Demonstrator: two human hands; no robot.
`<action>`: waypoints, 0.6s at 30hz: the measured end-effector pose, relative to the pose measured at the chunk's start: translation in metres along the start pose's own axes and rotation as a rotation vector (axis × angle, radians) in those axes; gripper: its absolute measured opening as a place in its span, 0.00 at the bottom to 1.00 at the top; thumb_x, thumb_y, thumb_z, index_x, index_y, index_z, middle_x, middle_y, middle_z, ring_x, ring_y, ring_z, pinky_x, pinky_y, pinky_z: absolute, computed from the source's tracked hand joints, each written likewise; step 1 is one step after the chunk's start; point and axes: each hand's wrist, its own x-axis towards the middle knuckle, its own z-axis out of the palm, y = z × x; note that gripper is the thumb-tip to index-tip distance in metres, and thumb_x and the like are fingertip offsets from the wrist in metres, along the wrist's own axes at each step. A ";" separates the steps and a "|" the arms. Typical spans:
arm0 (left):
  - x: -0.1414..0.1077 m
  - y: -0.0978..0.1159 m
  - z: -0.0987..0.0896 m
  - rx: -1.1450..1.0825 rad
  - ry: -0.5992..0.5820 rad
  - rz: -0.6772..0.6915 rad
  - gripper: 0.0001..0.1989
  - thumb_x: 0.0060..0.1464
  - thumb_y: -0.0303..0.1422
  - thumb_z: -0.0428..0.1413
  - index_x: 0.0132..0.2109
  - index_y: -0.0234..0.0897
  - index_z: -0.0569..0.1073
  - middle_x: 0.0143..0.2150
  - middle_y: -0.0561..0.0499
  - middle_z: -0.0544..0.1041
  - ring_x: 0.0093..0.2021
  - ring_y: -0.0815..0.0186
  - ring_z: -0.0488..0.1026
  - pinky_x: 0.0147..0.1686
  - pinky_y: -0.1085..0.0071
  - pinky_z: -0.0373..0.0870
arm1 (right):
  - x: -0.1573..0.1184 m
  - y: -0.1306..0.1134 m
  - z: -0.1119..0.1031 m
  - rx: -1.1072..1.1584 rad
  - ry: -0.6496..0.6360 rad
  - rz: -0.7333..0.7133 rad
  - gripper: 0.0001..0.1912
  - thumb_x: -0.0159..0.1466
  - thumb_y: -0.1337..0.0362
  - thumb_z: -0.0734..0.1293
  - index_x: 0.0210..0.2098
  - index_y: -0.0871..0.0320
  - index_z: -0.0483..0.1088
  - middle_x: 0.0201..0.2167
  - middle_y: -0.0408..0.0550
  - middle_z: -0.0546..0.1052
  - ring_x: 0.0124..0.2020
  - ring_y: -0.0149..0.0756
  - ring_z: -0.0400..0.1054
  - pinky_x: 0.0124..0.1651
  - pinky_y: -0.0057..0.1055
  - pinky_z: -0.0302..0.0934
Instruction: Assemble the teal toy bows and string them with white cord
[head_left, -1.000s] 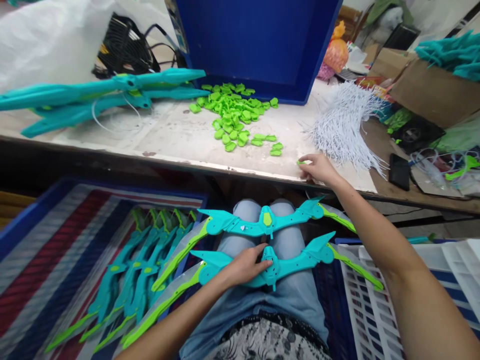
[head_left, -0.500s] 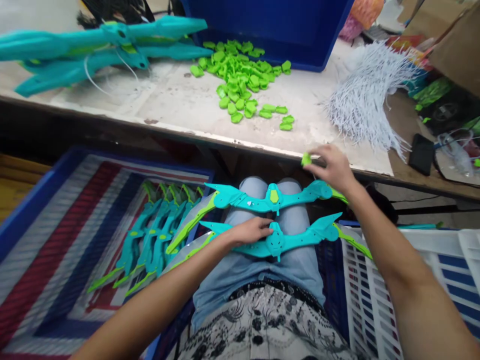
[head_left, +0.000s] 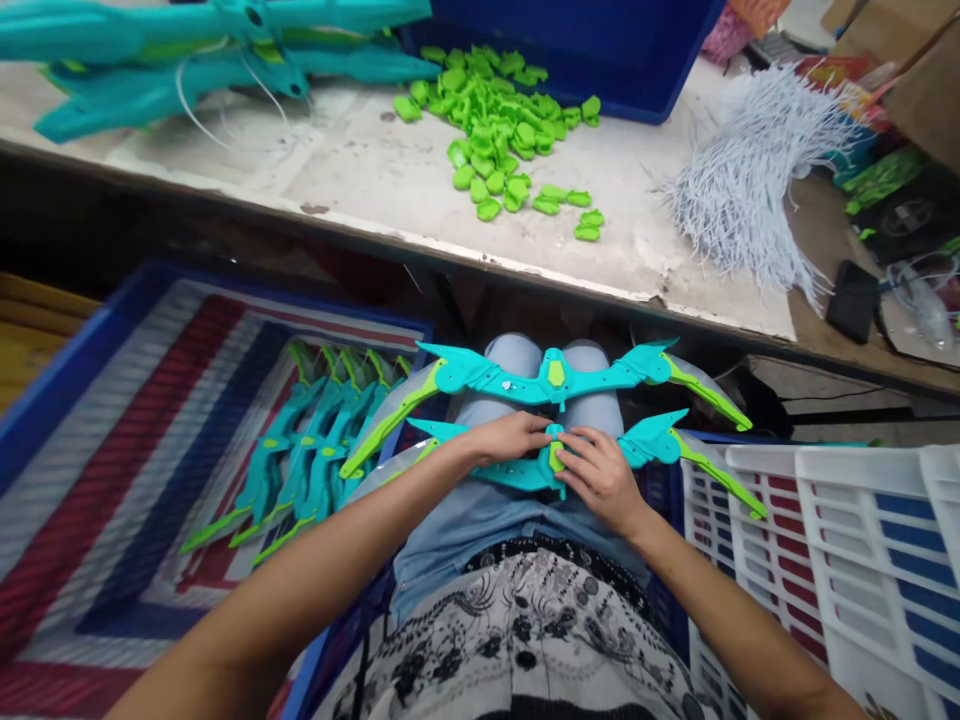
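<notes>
Two turquoise toy bows with lime-green tips lie across my lap. The farther toy bow (head_left: 615, 377) has a green cap (head_left: 556, 373) at its middle. On the nearer toy bow (head_left: 517, 473), my left hand (head_left: 514, 438) grips the body just left of the centre. My right hand (head_left: 600, 472) has its fingers on a small green plastic cap (head_left: 556, 456), which sits against that bow's centre. Fingers of both hands almost meet there and partly cover the middle.
Loose green caps (head_left: 495, 130) are heaped on the worktable (head_left: 360, 190) before a blue bin (head_left: 570, 50). White strings (head_left: 750, 190) lie at right, larger turquoise parts (head_left: 225, 70) at left. Several bows (head_left: 300, 450) rest in a striped-lined crate at left; a white crate (head_left: 840, 540) stands at right.
My right hand has come down from the table edge to the nearer bow, bringing the green cap to its centre. My left hand stays on that bow. The view has tilted slightly downward.
</notes>
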 end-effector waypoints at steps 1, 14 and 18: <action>-0.001 0.000 -0.001 -0.002 -0.016 0.002 0.23 0.49 0.51 0.54 0.39 0.34 0.71 0.24 0.57 0.62 0.26 0.70 0.57 0.27 0.74 0.55 | -0.001 -0.002 0.001 0.010 0.007 0.028 0.12 0.65 0.61 0.64 0.45 0.55 0.75 0.53 0.54 0.74 0.54 0.48 0.65 0.51 0.46 0.63; 0.008 -0.025 0.012 0.275 0.221 0.154 0.18 0.49 0.40 0.56 0.43 0.32 0.71 0.33 0.50 0.73 0.35 0.63 0.69 0.32 0.71 0.65 | 0.023 -0.009 0.003 0.115 -0.296 0.504 0.37 0.51 0.60 0.74 0.59 0.51 0.62 0.47 0.52 0.77 0.47 0.48 0.70 0.49 0.47 0.60; 0.005 -0.029 0.013 0.338 0.276 0.157 0.20 0.49 0.42 0.55 0.44 0.31 0.71 0.37 0.46 0.76 0.37 0.60 0.71 0.36 0.67 0.68 | 0.024 -0.019 0.006 0.027 -0.309 0.481 0.36 0.54 0.59 0.74 0.60 0.52 0.63 0.51 0.55 0.75 0.50 0.51 0.68 0.50 0.49 0.59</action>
